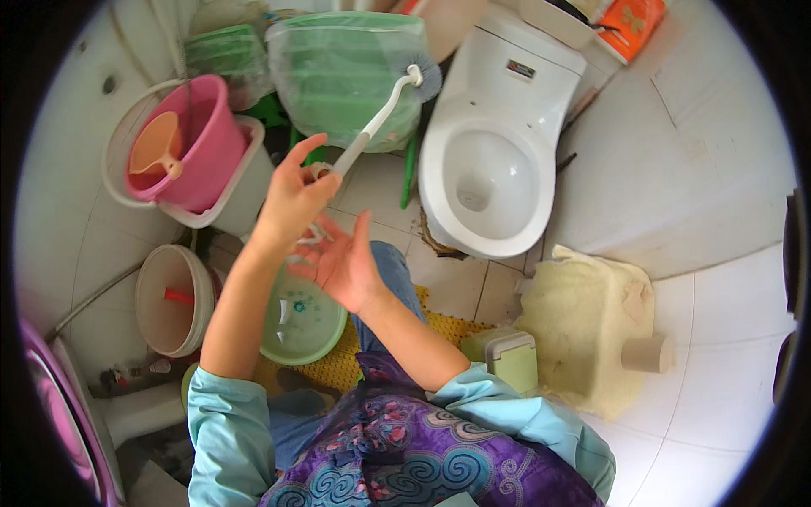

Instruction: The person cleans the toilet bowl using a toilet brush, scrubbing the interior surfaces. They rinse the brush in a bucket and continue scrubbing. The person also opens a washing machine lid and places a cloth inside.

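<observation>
My left hand [294, 196] is raised at the centre left, its thumb and fingers closed around the grey grip of a white toilet brush [379, 120]. The brush points up and right, its round bristle head over a plastic-covered green chair. Just below and right, my right hand [345, 266] is spread, palm up, with nothing clearly held. Something white shows between the two hands; its kind cannot be told. The white toilet [494, 184] stands to the right of the brush, its bowl uncovered, with some water inside. A green basin [304, 320] lies below my hands.
At left are a pink bucket [212, 152] with an orange dipper [155, 149] and a white bucket [171, 301]. The green chair [345, 70] stands behind. At right are a cloth-covered box [586, 323], a paper roll [645, 355] and a green bin [512, 361]. A yellow mat [443, 324] covers some floor.
</observation>
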Demonstrator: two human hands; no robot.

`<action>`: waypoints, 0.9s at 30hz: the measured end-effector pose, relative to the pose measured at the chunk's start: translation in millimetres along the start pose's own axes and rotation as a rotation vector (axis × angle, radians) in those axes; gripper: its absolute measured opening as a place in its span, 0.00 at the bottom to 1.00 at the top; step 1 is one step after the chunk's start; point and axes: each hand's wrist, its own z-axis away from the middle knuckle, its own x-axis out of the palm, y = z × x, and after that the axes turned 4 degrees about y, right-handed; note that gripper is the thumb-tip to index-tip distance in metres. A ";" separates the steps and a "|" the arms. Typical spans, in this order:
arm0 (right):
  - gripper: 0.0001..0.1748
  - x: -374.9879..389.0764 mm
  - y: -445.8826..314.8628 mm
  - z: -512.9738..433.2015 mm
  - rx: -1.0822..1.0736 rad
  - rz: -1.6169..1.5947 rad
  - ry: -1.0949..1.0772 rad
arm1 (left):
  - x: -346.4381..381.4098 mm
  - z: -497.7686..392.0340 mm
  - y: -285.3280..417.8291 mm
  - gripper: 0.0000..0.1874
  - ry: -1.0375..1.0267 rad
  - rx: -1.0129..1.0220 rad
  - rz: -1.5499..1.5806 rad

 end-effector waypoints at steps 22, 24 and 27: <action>0.08 -92.4 -195.0 124.7 -0.120 0.736 1.005 | 103.9 51.2 -25.7 0.28 -0.376 0.799 -0.642; 0.10 -97.7 -228.0 134.2 -0.004 1.264 1.138 | 71.6 44.3 -27.8 0.27 -0.323 0.698 -0.562; 0.16 -98.9 -265.2 147.7 -0.056 2.441 1.149 | 28.6 40.8 -40.1 0.22 -0.157 0.573 -0.568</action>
